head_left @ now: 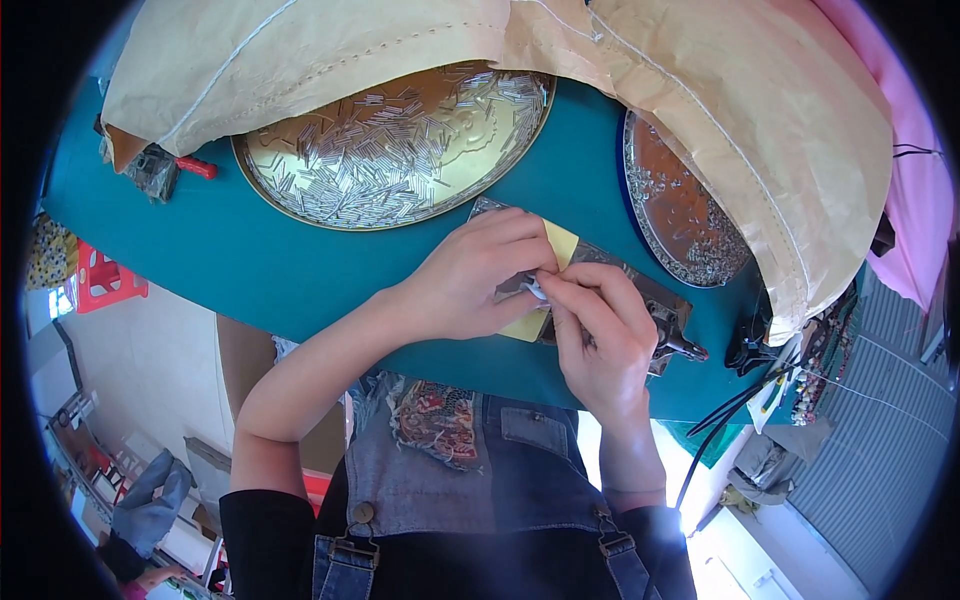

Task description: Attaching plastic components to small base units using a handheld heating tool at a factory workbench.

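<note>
Both hands meet just below the round tray [300, 195]: left hand [470, 280] and right hand [600, 335] grip pinching a small white piece [536, 290] over the yellow pad [560, 242], steadying it.

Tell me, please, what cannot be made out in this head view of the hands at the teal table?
- Small pale piece: pinched between left hand and right hand, too small to identify.
- Metal plate: middle hidden under both hands.
- Gold tray and right tray: far rims hidden by tan paper.

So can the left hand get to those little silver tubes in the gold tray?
Probably yes. The left hand rests just below the gold tray, with only bare teal table between. The silver tubes lie uncovered; the paper sack overhangs only the far edge.
</note>
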The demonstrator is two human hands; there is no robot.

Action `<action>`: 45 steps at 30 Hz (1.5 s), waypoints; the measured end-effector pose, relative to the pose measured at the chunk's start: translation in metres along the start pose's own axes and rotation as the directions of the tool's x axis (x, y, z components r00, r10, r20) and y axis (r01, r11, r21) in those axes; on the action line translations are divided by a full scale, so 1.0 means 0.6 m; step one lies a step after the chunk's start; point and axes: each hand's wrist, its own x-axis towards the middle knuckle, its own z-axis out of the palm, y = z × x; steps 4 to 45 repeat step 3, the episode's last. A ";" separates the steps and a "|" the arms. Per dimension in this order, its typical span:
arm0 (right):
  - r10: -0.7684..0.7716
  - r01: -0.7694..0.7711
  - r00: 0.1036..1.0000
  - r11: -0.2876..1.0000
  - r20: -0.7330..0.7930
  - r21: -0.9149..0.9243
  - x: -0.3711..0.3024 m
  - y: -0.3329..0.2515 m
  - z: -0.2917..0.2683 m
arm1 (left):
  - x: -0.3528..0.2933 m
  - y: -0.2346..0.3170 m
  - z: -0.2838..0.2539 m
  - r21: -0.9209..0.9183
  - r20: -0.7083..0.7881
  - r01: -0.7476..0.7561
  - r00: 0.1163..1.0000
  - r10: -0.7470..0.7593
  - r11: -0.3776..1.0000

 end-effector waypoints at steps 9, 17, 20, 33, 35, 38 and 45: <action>-0.067 0.069 0.998 0.990 0.018 -0.123 -0.011 -0.002 -0.005 | -0.001 -0.001 -0.001 0.024 0.015 0.014 1.000 -0.014 1.000; -0.067 0.069 0.998 0.990 0.018 -0.123 -0.011 -0.002 -0.005 | -0.001 -0.001 -0.001 0.024 0.015 0.014 1.000 -0.014 1.000; -0.067 0.069 0.998 0.990 0.018 -0.123 -0.011 -0.002 -0.005 | -0.001 -0.001 -0.001 0.024 0.015 0.014 1.000 -0.014 1.000; -0.067 0.069 0.998 0.990 0.018 -0.123 -0.011 -0.002 -0.005 | -0.001 -0.001 -0.001 0.024 0.015 0.014 1.000 -0.014 1.000; -0.067 0.069 0.998 0.990 0.018 -0.123 -0.011 -0.002 -0.005 | -0.001 -0.001 -0.001 0.024 0.015 0.014 1.000 -0.014 1.000; -0.067 0.069 0.998 0.990 0.018 -0.123 -0.011 -0.002 -0.005 | -0.001 -0.001 -0.001 0.024 0.015 0.014 1.000 -0.014 1.000; -0.067 0.069 0.998 0.990 0.018 -0.123 -0.011 -0.002 -0.005 | -0.001 -0.001 -0.001 0.024 0.015 0.014 1.000 -0.014 1.000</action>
